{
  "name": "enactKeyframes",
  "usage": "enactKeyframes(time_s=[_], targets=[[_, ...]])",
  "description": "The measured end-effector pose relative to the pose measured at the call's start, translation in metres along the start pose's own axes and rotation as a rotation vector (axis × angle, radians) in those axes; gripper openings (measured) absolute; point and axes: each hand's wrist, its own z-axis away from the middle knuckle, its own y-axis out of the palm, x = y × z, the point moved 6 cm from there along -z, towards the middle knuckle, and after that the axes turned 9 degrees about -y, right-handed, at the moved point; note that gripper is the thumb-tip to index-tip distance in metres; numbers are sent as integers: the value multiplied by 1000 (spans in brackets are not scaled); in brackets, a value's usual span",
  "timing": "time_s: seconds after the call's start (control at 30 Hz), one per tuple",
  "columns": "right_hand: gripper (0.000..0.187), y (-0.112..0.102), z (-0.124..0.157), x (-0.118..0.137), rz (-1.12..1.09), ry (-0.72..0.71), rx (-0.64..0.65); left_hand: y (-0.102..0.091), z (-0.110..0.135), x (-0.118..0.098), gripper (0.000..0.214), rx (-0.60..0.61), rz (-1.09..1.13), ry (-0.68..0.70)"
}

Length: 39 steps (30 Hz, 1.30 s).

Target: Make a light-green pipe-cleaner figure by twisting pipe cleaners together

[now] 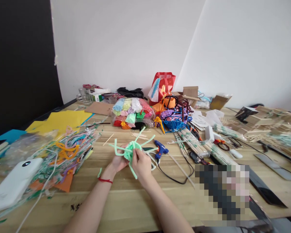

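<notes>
Between my two hands, just above the table, is a mint-green pipe-cleaner weave (135,147) with a rounded middle and several loose stems sticking outward. My left hand (120,160), a red cord on its wrist, is closed around its left side, partly hidden behind the stems. On the near right side, my right hand (142,163) pinches the weave with thumb and fingers. A blue hot glue gun (161,150) lies just to the right of my right hand, its black cable looping over the wood. A short green piece (100,172) lies by my left wrist.
A bag of coloured pipe-cleaner bundles (133,113) lies behind my hands, beside finished-looking purple and blue pieces (173,118). Left are a white power bank (16,184) and yellow sheets (60,119). Bundled wooden sticks (192,142) and a red bag (163,84) stand right and back.
</notes>
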Motion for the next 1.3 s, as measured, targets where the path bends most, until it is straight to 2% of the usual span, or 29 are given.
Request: enactKeyframes(time_s=[0.2,0.43,0.57,0.83,0.93,1.1,1.2,1.3], targets=[[23,-1,0,3,259,4,124,4,5,0,3,-7,-101,16],[22,1,-1,-3,299,41,243,8,8,4,13,11,-212,-13],[24,1,-3,-4,281,55,258,9,8,6,16,40,-266,-20],[20,5,-5,-12,134,48,184,15,7,7,19,16,-399,-33],[20,5,-5,-17,-41,81,95,15,6,7,24,3,-442,-8],[17,7,-2,-22,-418,230,-5,9,7,2,25,-91,-410,14],[23,-4,-4,-19,-403,206,-118,13,10,-3,28,-72,-437,28],[30,-12,-8,-22,-340,219,-140,23,15,-2,33,-9,-555,21]])
